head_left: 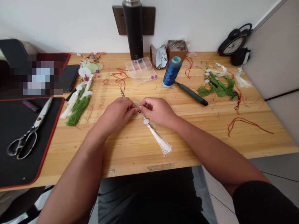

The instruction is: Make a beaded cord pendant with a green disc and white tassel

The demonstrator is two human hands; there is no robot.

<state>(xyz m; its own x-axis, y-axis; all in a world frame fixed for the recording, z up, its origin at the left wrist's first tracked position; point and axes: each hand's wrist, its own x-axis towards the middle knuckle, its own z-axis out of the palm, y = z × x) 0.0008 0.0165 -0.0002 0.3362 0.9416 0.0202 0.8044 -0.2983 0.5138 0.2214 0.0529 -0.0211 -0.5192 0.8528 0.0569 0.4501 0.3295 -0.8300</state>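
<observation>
"Any lettering you can make out?"

"None I can read. The black flask (133, 31) carries small pale marks (136, 57) near its base, too tiny to decipher."

"What about the clock (233, 44) at the back right?"

"Its pale dial (234, 45) shows dark marks, but they're too small and blurred for me to read as numbers."

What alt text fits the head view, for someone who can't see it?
Left hand and right hand pinch a small ornament together, a red bead between them and its white tassel stretching toward the near edge of a wooden table. Beyond them stand a blue thread spool and a black flask; scissors lie on a dark mat at left.
</observation>
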